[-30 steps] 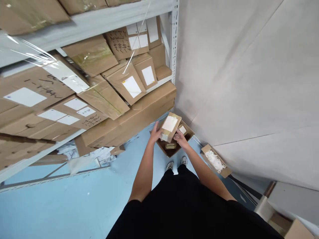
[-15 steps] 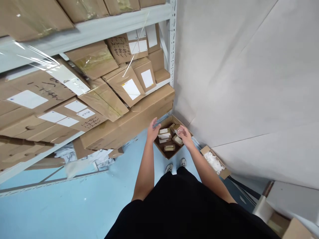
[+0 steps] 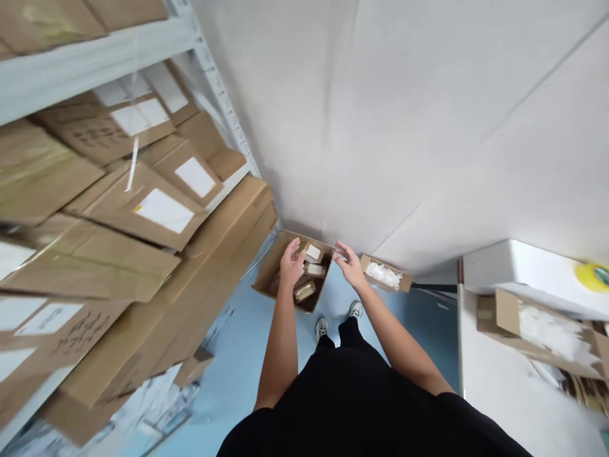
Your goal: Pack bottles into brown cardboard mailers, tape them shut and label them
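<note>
An open cardboard carton [image 3: 267,274] stands on the blue floor by the wall, with several small labelled packets [image 3: 313,252] inside. My left hand [image 3: 290,261] hovers over the carton's middle, fingers loosely spread and holding nothing. My right hand [image 3: 350,264] hangs just right of the carton, fingers apart and empty. My shoes [image 3: 321,327] stand just behind the carton.
Metal shelving [image 3: 71,70] stacked with tilted cardboard boxes [image 3: 157,209] fills the left. A small open box of white material [image 3: 384,274] lies right of the carton. A white table [image 3: 495,374] at the right carries an open box [image 3: 542,320] and a yellow tape roll [image 3: 592,276]. A white wall [image 3: 404,127] is ahead.
A second ago both hands held a small labelled box over the carton; it now lies inside and the hands have come away empty. The view has swung to the right.
</note>
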`<state>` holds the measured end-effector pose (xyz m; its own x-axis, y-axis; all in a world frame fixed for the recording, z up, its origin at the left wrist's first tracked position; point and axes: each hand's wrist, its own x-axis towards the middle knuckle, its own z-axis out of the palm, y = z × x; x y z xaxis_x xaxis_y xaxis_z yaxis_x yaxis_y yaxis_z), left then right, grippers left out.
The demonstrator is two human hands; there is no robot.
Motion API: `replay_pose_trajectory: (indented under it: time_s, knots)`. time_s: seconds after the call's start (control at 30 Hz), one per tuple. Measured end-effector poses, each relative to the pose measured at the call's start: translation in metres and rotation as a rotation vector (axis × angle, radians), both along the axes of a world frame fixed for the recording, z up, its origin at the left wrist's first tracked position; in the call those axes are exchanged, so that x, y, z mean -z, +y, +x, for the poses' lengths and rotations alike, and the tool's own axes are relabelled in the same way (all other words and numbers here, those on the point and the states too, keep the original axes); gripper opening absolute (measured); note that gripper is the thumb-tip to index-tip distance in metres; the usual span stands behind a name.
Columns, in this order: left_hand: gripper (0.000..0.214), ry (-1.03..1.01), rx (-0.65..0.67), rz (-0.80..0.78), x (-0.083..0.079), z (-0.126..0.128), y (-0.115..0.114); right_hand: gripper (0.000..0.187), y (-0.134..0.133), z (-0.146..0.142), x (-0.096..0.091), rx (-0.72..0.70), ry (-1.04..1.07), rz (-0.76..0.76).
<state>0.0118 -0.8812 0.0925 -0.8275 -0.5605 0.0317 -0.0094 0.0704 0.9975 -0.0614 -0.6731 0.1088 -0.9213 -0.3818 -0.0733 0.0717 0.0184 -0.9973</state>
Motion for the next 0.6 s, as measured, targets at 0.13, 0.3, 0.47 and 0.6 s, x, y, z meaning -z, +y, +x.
replay_pose_trajectory:
  time_s: [0.13, 0.3, 0.47, 0.6]
  knots:
    - [0.052, 0.009, 0.145, -0.006, -0.002, -0.025, 0.039, 0.058, 0.049, 0.004, -0.005, 0.162, 0.017, 0.015]
    - [0.051, -0.024, 0.346, -0.040, -0.019, -0.058, 0.108, 0.058, 0.127, 0.012, -0.018, 0.360, 0.049, 0.017]
    - [0.058, -0.019, 0.558, -0.061, -0.032, -0.086, 0.206, 0.059, 0.228, 0.030, -0.025, 0.562, 0.070, -0.012]
    - [0.063, -0.016, 0.752, -0.068, -0.036, -0.092, 0.311, 0.059, 0.323, 0.061, -0.027, 0.735, 0.108, -0.019]
